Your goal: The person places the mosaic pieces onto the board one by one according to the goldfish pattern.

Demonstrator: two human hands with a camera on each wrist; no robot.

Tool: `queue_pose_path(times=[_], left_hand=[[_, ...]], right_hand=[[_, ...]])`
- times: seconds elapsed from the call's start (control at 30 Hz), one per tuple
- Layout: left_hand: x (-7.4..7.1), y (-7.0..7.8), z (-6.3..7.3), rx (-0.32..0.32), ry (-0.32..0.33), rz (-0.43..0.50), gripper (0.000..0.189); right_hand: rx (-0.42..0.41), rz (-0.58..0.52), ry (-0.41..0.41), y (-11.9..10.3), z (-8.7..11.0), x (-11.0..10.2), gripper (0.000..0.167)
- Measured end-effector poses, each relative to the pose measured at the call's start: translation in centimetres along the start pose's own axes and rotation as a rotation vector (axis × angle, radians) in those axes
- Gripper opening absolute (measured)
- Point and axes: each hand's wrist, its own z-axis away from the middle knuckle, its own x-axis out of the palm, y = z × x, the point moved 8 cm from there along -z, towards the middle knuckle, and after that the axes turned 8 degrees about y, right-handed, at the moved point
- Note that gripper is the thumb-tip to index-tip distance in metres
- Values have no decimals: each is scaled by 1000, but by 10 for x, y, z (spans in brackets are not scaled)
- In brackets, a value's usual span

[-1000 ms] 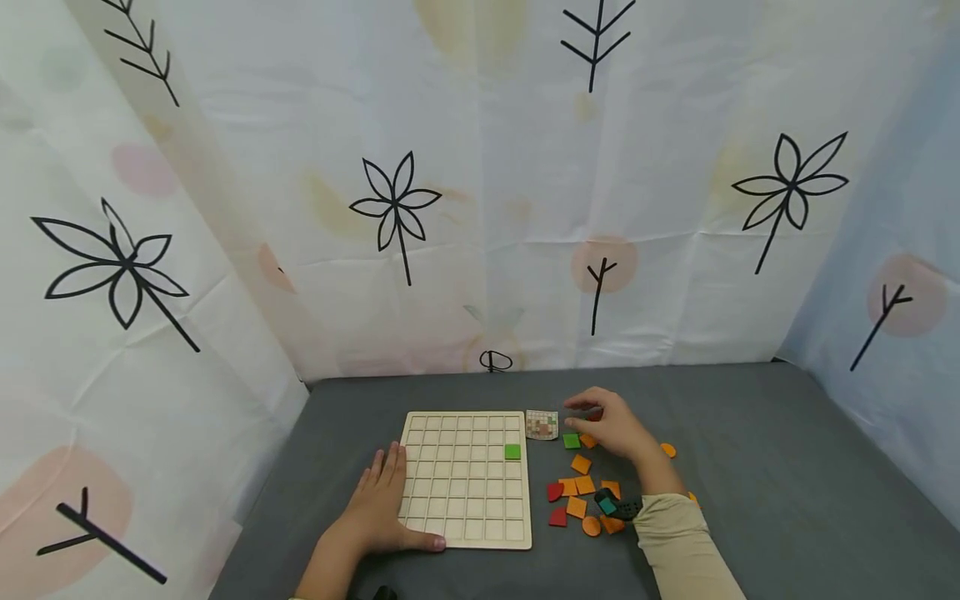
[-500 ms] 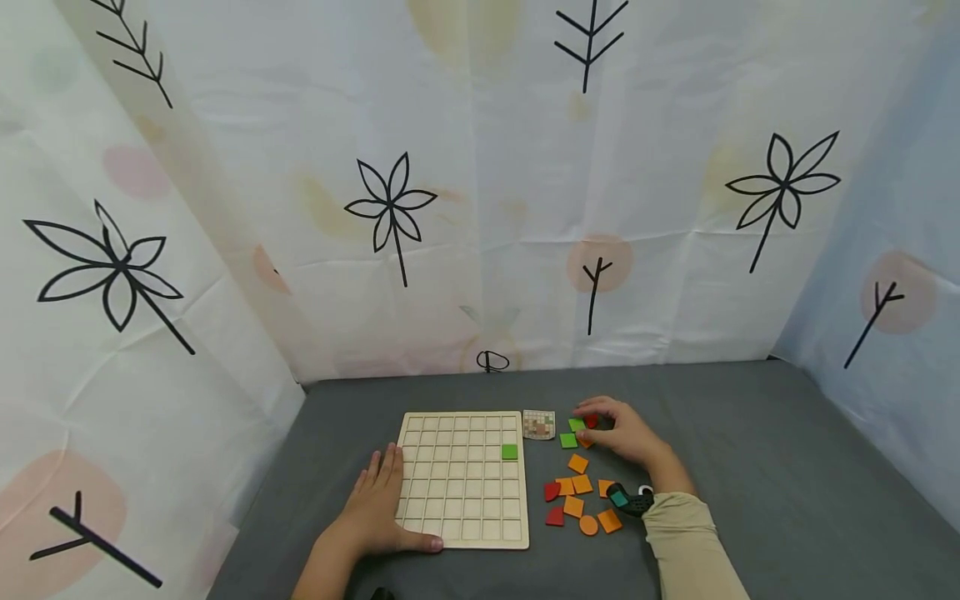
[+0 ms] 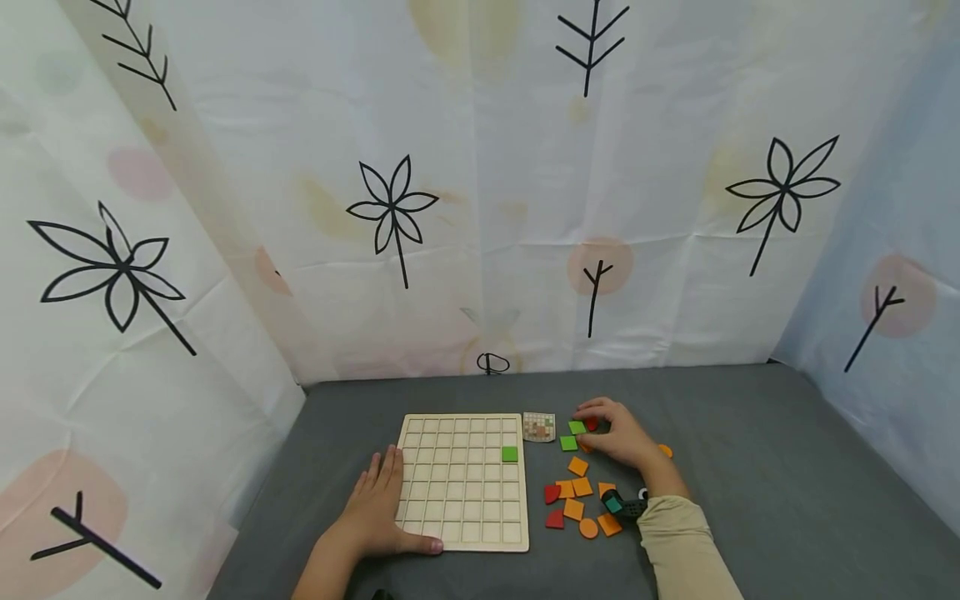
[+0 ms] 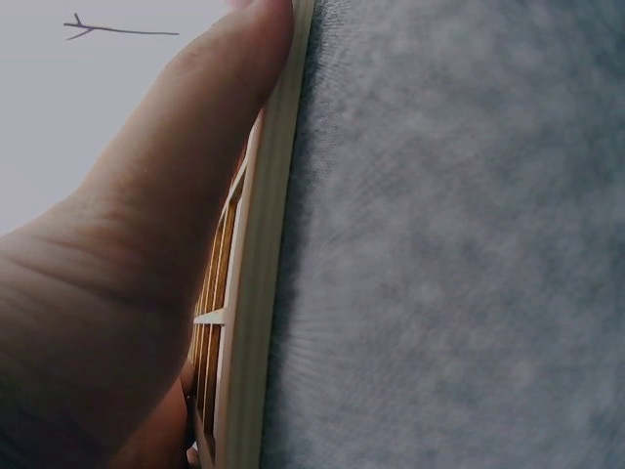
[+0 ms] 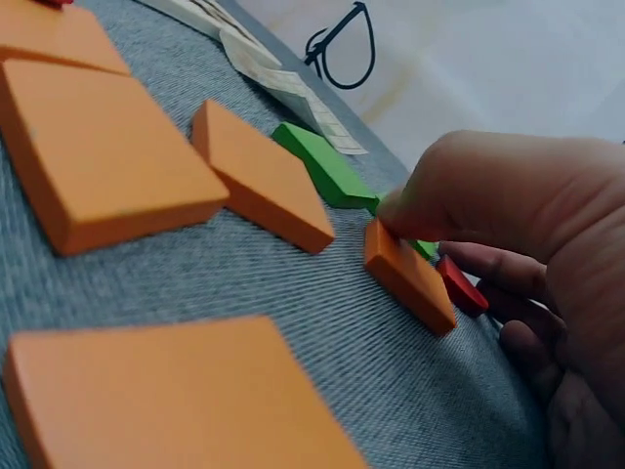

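A pale wooden grid board (image 3: 457,483) lies on the table, with one green tile (image 3: 510,454) in a cell near its right edge. My left hand (image 3: 378,504) rests along the board's left side, fingers straight, thumb at the near edge; the left wrist view shows that thumb (image 4: 234,88) against the board's rim. To the right of the board, my right hand (image 3: 618,433) pinches a green square tile (image 3: 577,427) between thumb and fingers. Beside those fingers, in the right wrist view, lie an orange tile (image 5: 410,278) and a red piece (image 5: 462,285). Another green tile (image 3: 568,443) lies close by.
A small printed pattern card (image 3: 539,427) lies by the board's upper right corner. Several loose orange tiles (image 3: 573,508) and red pieces (image 3: 555,519) are scattered between the board and my right forearm. A patterned cloth (image 3: 487,208) hangs behind the grey table (image 3: 727,425).
My right hand has moved slightly down and right, its fingers coming round a green tile that was hidden one second ago. The left hand stays in place on the board.
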Motion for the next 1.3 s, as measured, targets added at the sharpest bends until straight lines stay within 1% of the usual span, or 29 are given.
queue_pose_path(times=[0.13,0.27,0.4,0.53,0.87,1.1,1.3], left_hand=[[0,0,0,1,3,1,164],[1,-3,-1,-7,7,4,166],[2,-4,-2,-9,9,3,167],[2,-5,-2,-14,9,2,166],[2,-3,0,-4,14,3,167],[1,-3,0,-4,13,7,167],[2,-3,0,-6,12,10,167]], right_hand=[[-7,-23,-13,0,0,0,32],[9,-27,-9,1,-2,0,28],[3,-32,-3,-1,-3,-1,29],[-12,-27,-1,-3,-2,0,30],[-11,-4,18,-4,0,1,24],[24,1,29,0,-1,0,24],[50,-21,31,0,-2,-1,24]])
